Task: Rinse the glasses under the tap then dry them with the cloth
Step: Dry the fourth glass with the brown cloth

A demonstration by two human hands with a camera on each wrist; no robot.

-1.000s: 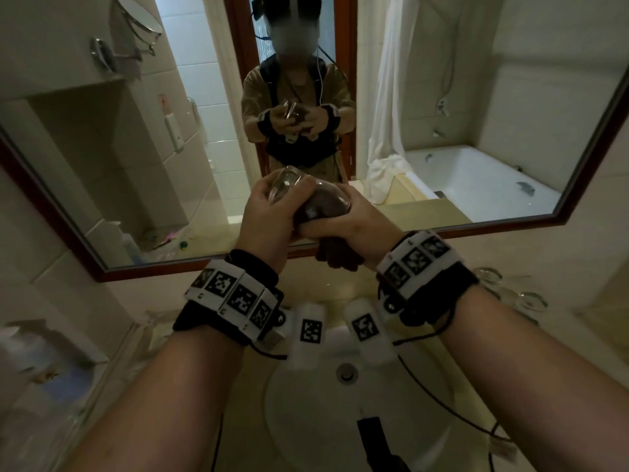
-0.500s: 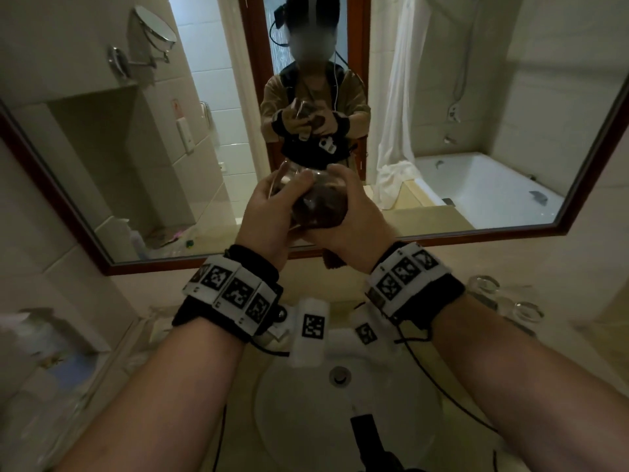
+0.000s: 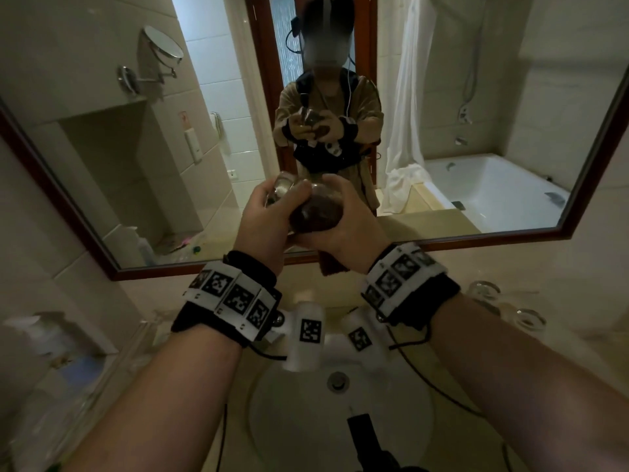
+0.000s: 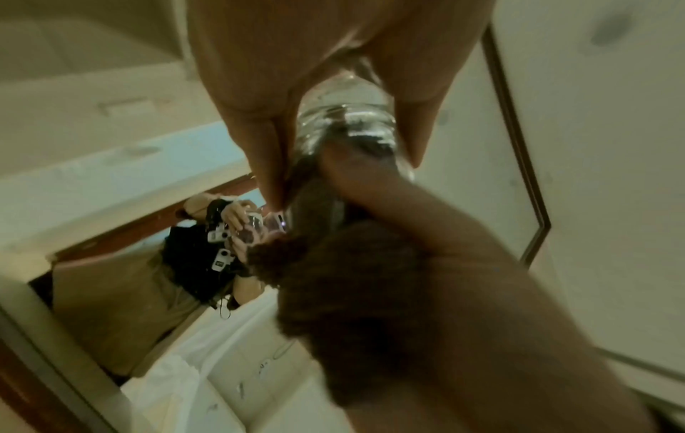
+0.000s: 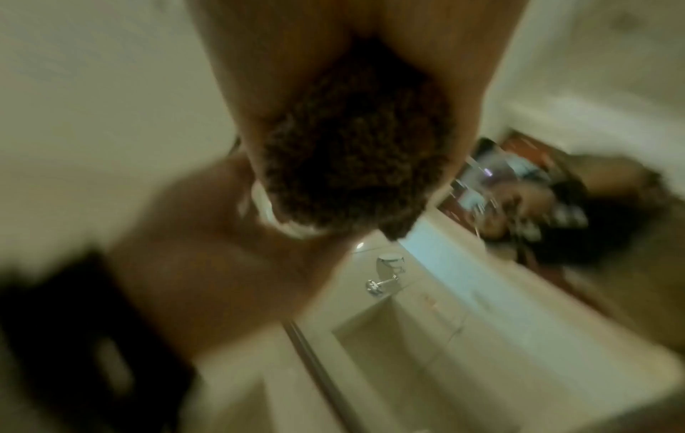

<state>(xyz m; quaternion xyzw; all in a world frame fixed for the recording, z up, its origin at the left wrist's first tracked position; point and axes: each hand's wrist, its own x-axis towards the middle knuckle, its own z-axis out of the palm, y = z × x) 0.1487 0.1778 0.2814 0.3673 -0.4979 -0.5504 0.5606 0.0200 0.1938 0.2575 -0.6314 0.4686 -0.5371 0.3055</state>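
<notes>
I hold a clear glass up in front of the mirror, above the basin. My left hand grips its thick base end, thumb and fingers curled round it. A dark brown cloth is wrapped over the other end of the glass. My right hand grips that cloth round the glass, and a tail of the cloth hangs below. In the right wrist view the cloth fills my palm and hides the glass.
The white basin with its drain lies below my wrists, and the tap handles carry tag markers. Two more glasses stand on the counter at the right. A clear tray sits at the left. The wide mirror is close ahead.
My right hand has turned from under the glass to up and round it, carrying the cloth over it. The left hand keeps its grip on the base.
</notes>
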